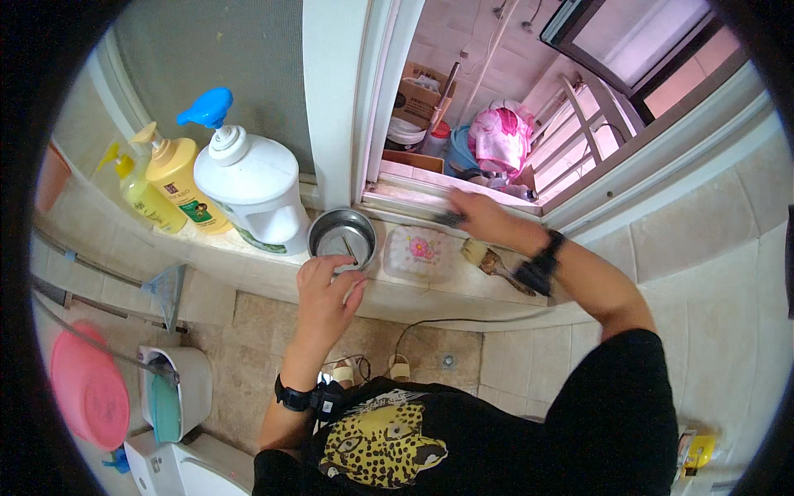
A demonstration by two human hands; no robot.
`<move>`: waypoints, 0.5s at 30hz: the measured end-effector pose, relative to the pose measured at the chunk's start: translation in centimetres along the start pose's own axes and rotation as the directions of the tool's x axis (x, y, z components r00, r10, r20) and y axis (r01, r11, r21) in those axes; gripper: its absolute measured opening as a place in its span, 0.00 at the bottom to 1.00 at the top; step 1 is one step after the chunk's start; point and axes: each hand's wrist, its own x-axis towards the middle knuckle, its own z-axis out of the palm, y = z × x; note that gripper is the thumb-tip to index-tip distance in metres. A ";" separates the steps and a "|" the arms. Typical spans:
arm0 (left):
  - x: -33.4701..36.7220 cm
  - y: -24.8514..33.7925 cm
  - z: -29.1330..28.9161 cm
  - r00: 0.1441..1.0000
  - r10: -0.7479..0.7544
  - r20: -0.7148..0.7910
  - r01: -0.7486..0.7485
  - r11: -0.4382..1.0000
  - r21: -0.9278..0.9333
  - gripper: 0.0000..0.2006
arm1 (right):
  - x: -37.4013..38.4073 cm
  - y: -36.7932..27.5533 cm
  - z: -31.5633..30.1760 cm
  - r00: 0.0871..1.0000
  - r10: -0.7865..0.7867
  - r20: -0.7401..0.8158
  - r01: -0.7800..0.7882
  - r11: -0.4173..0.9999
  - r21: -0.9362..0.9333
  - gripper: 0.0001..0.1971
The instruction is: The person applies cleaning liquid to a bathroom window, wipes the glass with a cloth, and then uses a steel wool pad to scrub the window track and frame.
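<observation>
On the tiled ledge below the window stands a round metal bowl (316,240) with a thin dark stick-like piece inside. My left hand (322,293) is at its near rim, fingers bent and closed on the edge. At the window track (405,201), my right hand (488,221) grips a small dark thing (451,219), blurred and partly hidden by the fingers. Between the hands lies a white soap box (418,253) with a pink flower on its lid. A paintbrush (499,269) with pale bristles rests on the ledge under my right forearm.
A white pump bottle (252,190) with a blue top, a yellow pump bottle (186,186) and a yellow-green bottle (149,190) line the ledge's left. Beyond the open window are a cardboard box (422,99) and a pink bundle (503,136). A pink basin (87,376) is lower left.
</observation>
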 end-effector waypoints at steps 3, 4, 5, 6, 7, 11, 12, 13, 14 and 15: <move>-0.3 -0.1 0.6 1.000 0.022 -0.022 -0.022 1.000 0.016 0.08 | -4.4 1.2 -2.0 0.977 0.206 0.047 -0.207 0.978 0.016 0.23; -0.5 -0.5 1.0 0.999 0.010 -0.040 -0.010 1.000 0.002 0.08 | -3.1 1.3 -1.1 0.993 0.117 0.000 -0.117 0.992 0.055 0.22; -0.6 -0.6 1.4 0.999 0.006 -0.042 -0.006 1.000 -0.018 0.08 | -1.9 0.6 0.0 0.997 0.045 -0.055 -0.039 0.994 0.097 0.21; -0.5 -0.3 1.5 0.999 0.020 -0.026 -0.021 0.999 -0.029 0.08 | 0.3 -0.1 1.5 0.991 -0.072 -0.114 0.076 0.997 0.031 0.20; 0.1 0.3 1.7 1.000 0.030 -0.010 -0.030 0.999 -0.032 0.08 | 3.0 -0.5 2.8 0.969 -0.184 -0.167 0.178 0.983 -0.050 0.20; 0.8 0.9 2.2 0.998 0.061 0.023 -0.060 0.998 -0.021 0.08 | 5.9 -4.0 2.6 0.980 -0.107 -0.165 0.135 0.976 0.169 0.19; 1.4 1.2 2.5 0.995 0.089 0.042 -0.088 0.995 -0.037 0.08 | 4.3 -1.8 2.4 0.983 -0.133 -0.126 0.143 0.987 0.070 0.19; 1.8 1.4 3.0 0.993 0.103 0.055 -0.101 0.994 -0.051 0.08 | 2.3 0.4 2.2 0.985 -0.155 -0.081 0.153 0.988 -0.030 0.19; 2.1 1.7 3.1 0.992 0.113 0.048 -0.108 0.991 -0.081 0.08 | -0.4 2.4 2.0 0.983 -0.145 -0.111 0.141 0.989 -0.043 0.19; 2.2 1.8 3.1 0.992 0.119 0.039 -0.114 0.988 -0.108 0.08 | -3.5 4.1 1.3 0.980 -0.141 -0.139 0.134 0.989 -0.057 0.20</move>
